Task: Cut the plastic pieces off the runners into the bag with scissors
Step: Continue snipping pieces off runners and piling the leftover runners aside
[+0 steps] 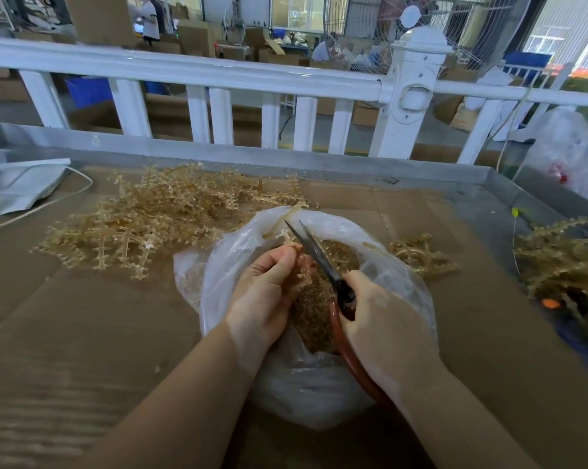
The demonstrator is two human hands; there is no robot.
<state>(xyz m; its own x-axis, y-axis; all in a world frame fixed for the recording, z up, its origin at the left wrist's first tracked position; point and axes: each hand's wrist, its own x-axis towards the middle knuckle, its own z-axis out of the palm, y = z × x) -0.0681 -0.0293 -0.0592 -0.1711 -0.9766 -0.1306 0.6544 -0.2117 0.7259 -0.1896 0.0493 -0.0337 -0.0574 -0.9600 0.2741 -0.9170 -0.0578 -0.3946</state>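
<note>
Runner in hand: a translucent amber runner (291, 243) is held over the open mouth of the bag, roughly at the centre of the view; small pieces are attached along it.
Left hand: the left hand (269, 292) has its fingers curled round the runner and holds it up over the bag.
Right hand: the right hand (384, 319) grips the red handles of the scissors (316, 258), fingers closed round them.
Scissors: blades slightly parted, tips toward 12 o'clock, lying just beside the runner; whether a piece sits between them cannot be told.
Bag: the clear plastic bag (401, 286) rests on the cardboard sheet (83, 316) and already holds a good heap of cut pieces (314, 319).
Uncut stock: a large pile of runners (143, 225) lies at 10 o'clock of the bag, a smaller cluster (417, 253) touches the bag's rim at 2 o'clock, and a further heap (563, 262) sits well apart at 3 o'clock.
Progress: judged partly done; a fair share has been cut, yet the bulk of the runners appears untouched.
Remaining: strip the runner in hand, then work through the piles.
</note>
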